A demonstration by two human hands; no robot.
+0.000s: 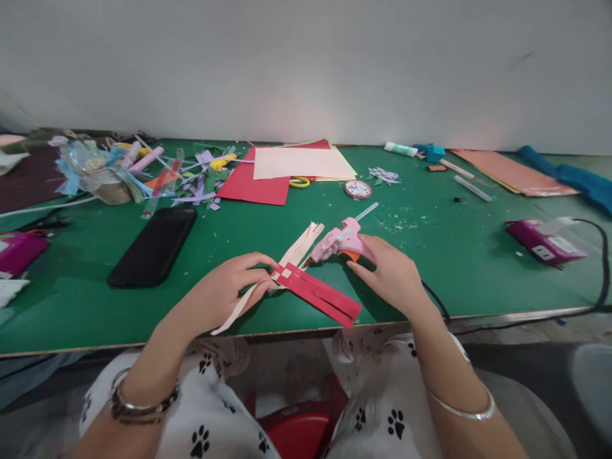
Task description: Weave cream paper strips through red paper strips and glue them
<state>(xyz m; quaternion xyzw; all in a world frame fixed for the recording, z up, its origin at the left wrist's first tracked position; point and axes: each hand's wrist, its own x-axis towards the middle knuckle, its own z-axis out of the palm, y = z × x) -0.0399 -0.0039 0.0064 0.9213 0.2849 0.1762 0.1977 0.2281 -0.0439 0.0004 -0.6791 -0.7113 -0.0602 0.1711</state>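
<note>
Between the fingers of my left hand (239,287) is the checkered corner of woven paper strips, red strips (325,295) running to the lower right and cream strips (301,245) to the upper right. One loose cream strip (233,317) curls down past the fingers toward the table edge. My right hand (389,271) grips the handle of a pink glue gun (340,240) with an orange trigger. A clear glue stick (367,211) pokes out of its back. The gun's nozzle points left, close to the cream strips; whether it touches them I cannot tell.
A black phone (153,247) lies left, near a pile of paper scraps (205,178). Red paper (255,185), a cream sheet (296,164) and yellow-handled scissors (299,182) lie behind. A round tin (357,189) sits mid-table. At right are a purple power strip (545,242) and black cord (606,255).
</note>
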